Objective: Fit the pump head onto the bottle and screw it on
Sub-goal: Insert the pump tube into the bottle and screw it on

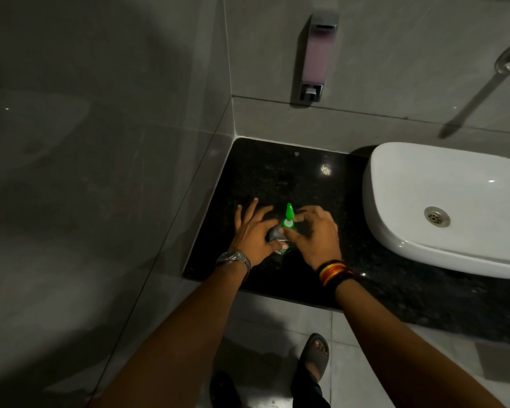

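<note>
On a black granite counter (pixel 277 172), left of a white basin (pixel 442 207), stands a small bottle (pixel 281 250). The left hand (pixel 252 235) steadies it with thumb only, 4 fingers splayed. The right hand (pixel 314 234) pinches the green pump head (pixel 289 219) on its neck.

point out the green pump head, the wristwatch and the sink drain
green pump head (pixel 289 215): head view, on the nozzle
wristwatch (pixel 233 259): head view, on the metal band at the left wrist
sink drain (pixel 437 216): head view, on the metal strainer
</note>
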Demonstrator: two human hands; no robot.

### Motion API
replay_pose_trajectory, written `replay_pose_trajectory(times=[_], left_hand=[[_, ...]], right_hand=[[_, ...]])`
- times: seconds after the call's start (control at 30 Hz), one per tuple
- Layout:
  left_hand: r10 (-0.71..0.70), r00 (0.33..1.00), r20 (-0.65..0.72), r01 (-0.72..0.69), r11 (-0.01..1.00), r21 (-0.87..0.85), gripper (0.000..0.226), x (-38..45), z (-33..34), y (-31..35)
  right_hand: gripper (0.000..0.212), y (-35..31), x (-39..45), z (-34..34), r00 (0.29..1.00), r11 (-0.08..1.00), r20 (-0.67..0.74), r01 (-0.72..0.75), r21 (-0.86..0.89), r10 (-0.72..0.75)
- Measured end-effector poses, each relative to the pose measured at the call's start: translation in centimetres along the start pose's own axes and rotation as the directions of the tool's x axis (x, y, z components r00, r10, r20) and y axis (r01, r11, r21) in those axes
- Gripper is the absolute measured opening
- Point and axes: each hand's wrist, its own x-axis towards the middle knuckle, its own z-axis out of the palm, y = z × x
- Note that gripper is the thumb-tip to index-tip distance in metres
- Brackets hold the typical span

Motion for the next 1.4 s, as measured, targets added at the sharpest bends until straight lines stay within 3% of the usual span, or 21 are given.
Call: replay_pose_trajectory(times=[0.07,0.17,0.3,0.4,0.53,0.6,0.7,0.83,0.93,1.03,1.13,1.27,1.4], left_hand=[[0.004,1.0,-0.006,-0.004,1.0,0.0,0.053,-0.1,0.0,-0.1],[0.006,1.0,-0.012,-0.005,1.0,0.005,0.051,0.0,0.1,-0.1],[0.0,1.0,-0.004,0.0,1.0,0.005,0.055,0.0,0.0,0.0],[0.005,1.0,-0.024,-0.005,1.0,0.002,0.051,-0.2,0.0,0.0],[0.003,1.0,-0.017,-0.003,1.0,-0.001,0.05,-0.1,-0.1,0.2],[0.003,1.0,-0.009,-0.003,1.0,-0.003,0.055,-0.1,-0.2,0.2],[-0.007,1.0,-0.015,0.007,1.0,-0.001,0.052,-0.2,0.0,0.1],[-0.001,1.0,-0.016,0.001,1.0,0.004,0.049,0.0,0.0,0.1],[0.005,1.0,-0.012,-0.005,1.0,0.015,0.055,0.0,0.1,-0.1],[0.0,1.0,-0.012,0.0,1.0,0.012,0.052,-0.1,0.2,0.0],[0.004,1.0,-0.011,-0.003,1.0,0.026,0.05,0.0,0.2,0.0],[-0.007,1.0,0.002,0.007,1.0,-0.001,0.059,0.0,0.1,0.0],[-0.008,1.0,-0.012,0.008,1.0,0.005,0.058,0.1,0.2,0.1]], right_hand=[[0.036,-0.4,0.1,0.3,0.998,0.998,-0.027,-0.06,-0.009,0.06],[0.052,0.2,-0.4,0.7,0.997,0.995,0.049,-0.065,0.07,0.062],[0.036,1.1,-0.7,1.2,1.0,0.993,-0.003,-0.003,0.12,0.003],[0.044,0.5,-0.3,1.6,0.993,0.981,-0.017,-0.115,0.157,0.119],[0.042,1.3,-0.8,1.6,0.999,0.97,0.043,-0.038,0.238,0.029],[0.039,1.6,-0.6,1.6,0.999,0.974,0.015,-0.051,0.22,0.049],[0.051,1.1,0.1,1.9,0.99,0.975,-0.007,-0.135,0.178,0.138],[0.042,1.2,-0.5,1.6,0.997,0.964,0.067,-0.047,0.263,0.03],[0.03,1.5,-0.2,1.6,0.999,0.968,0.028,-0.039,0.247,0.033],[0.041,1.2,0.6,2.0,0.994,0.969,0.006,-0.112,0.219,0.114],[0.051,1.5,-0.2,1.6,0.994,0.969,0.102,-0.071,0.238,0.047],[0.033,2.5,-0.6,1.0,0.999,0.977,0.039,-0.017,0.214,0.009],[0.044,2.2,0.1,1.0,0.998,0.981,0.038,-0.051,0.185,0.044]])
